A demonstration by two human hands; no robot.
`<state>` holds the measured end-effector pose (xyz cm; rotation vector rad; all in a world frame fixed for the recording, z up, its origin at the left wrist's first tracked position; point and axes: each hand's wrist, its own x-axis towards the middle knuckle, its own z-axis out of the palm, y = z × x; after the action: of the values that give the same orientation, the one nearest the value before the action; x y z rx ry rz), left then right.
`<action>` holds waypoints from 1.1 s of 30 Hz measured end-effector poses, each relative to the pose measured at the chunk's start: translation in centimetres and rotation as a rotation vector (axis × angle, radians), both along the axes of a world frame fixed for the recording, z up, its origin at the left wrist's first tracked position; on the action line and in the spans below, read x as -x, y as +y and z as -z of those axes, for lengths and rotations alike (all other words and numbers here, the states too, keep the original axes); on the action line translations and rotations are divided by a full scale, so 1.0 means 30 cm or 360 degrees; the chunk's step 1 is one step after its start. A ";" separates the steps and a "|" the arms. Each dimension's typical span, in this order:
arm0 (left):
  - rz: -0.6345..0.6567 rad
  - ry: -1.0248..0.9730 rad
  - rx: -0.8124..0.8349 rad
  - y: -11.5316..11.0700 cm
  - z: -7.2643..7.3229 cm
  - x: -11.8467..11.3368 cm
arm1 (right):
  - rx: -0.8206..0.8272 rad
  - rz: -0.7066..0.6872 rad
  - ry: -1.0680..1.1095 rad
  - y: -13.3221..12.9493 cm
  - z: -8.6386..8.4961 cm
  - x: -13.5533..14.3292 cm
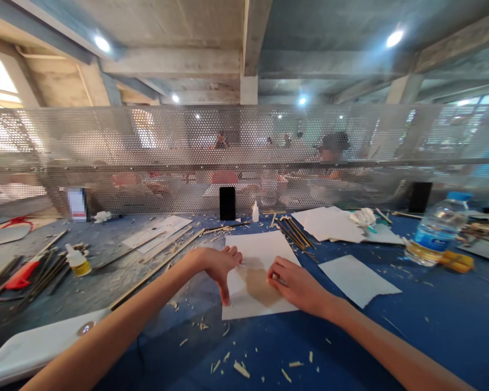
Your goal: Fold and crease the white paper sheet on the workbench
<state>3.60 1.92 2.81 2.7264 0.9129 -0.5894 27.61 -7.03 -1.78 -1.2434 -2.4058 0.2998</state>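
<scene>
A white sheet of paper (252, 244) lies on the blue tabletop in front of me, with a shadow over its middle. My left hand (220, 266) is at the paper's left edge, thumb and fingers spread apart, with nothing between them. Over the right part of the sheet, my right hand (291, 282) has its fingers curled together in a pinch. Whatever may be between those fingertips is too small to make out. Beyond the sheet stand a small white glue bottle (255, 212) and an upright black phone (227, 203).
Wood shavings (241, 369) litter the tabletop. Thin sticks (295, 233) and a torn sheet (361, 279) lie to the right, near a water bottle (438, 228). On the left are a yellow-labelled glue bottle (78, 260) and a white device (36, 342). A perforated metal screen (167, 157) spans the back.
</scene>
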 end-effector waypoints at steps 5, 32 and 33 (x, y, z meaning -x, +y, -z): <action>0.0014 0.0029 0.0009 -0.006 -0.011 -0.006 | 0.0052 -0.0091 -0.0019 -0.006 0.005 0.012; 0.0027 0.0032 -0.0044 -0.001 -0.002 -0.009 | 0.0058 0.0012 -0.0093 -0.013 -0.010 0.015; 0.0031 0.0025 -0.0040 0.001 0.001 -0.008 | 0.0099 -0.0024 -0.0086 -0.016 -0.011 0.019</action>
<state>3.84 1.96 2.80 2.7601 0.9043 -0.6078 27.03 -7.52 -1.46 -1.2764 -2.4697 0.3525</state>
